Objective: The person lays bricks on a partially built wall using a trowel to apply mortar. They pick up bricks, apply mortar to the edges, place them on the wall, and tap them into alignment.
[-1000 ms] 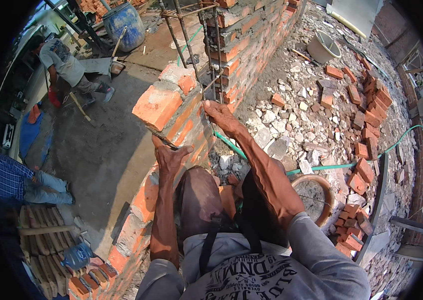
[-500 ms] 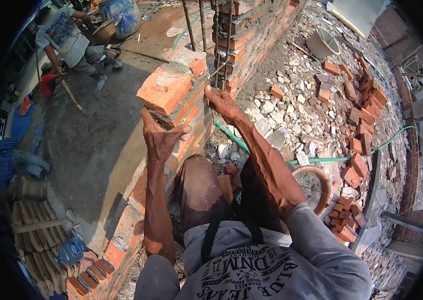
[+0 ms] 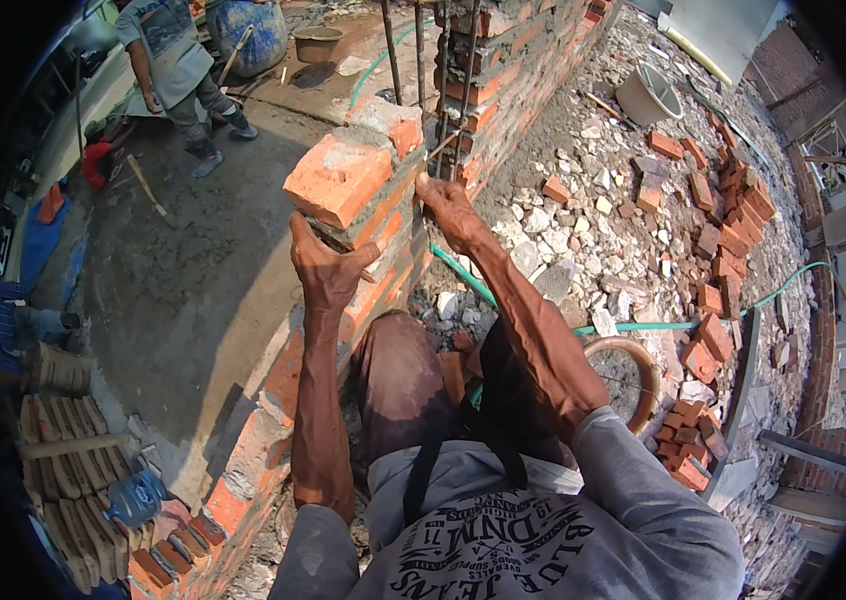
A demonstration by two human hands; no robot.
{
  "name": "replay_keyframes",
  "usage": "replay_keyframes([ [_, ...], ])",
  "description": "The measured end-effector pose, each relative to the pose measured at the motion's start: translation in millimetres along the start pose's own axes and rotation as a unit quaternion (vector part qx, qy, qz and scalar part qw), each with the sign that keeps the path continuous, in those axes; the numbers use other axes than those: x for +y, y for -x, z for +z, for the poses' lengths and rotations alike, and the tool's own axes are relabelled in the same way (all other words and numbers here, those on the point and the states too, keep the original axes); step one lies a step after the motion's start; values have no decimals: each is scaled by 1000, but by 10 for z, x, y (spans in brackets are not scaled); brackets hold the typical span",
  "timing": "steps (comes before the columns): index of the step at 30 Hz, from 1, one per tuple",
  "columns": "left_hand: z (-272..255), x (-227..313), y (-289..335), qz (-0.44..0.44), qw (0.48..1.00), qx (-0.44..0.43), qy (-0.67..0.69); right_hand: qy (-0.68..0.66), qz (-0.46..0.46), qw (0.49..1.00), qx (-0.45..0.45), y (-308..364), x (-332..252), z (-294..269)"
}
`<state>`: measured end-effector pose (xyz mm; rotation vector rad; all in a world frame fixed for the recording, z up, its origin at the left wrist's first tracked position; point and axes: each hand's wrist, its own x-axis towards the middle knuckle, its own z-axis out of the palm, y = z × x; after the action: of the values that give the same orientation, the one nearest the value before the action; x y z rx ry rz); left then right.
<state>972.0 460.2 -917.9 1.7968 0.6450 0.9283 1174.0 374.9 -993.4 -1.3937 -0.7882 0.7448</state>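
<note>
My left hand (image 3: 329, 268) is at the near end of the brick wall (image 3: 383, 228), just below the orange top brick (image 3: 339, 180). Its thumb and fingers are spread apart, the fingertips near the wall's left face. At the wall's right side is my right hand (image 3: 455, 212), its thumb and fingers pressed together against the mortar edge. Whatever it pinches, if anything, is too small to make out. The top brick lies flat on grey mortar, with a mortar-covered brick (image 3: 391, 122) just behind it.
Steel rods (image 3: 419, 60) rise beside a taller brick wall (image 3: 528, 60). Rubble, loose bricks (image 3: 733, 230), a green hose (image 3: 633, 326) and a bucket (image 3: 649, 94) lie to the right. Far left, a person (image 3: 168, 65) stands near a blue barrel (image 3: 248, 35) and a basin (image 3: 318, 43).
The person at far left is more upright, and the basin, tilted near that person's hand before, now rests on the ground. My hands keep their places at the wall; the view shifts slightly.
</note>
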Motion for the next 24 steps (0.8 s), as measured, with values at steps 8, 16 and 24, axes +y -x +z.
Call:
replay_keyframes([
  [8,40,41,-5,45,999,20,10,9,34,999,33,-28,111,-15],
  [16,13,-25,-1,26,998,-13,62,5,44,999,2,-12,114,-30],
  [24,-43,241,101,-27,994,-9,104,48,52,997,9,74,50,70],
])
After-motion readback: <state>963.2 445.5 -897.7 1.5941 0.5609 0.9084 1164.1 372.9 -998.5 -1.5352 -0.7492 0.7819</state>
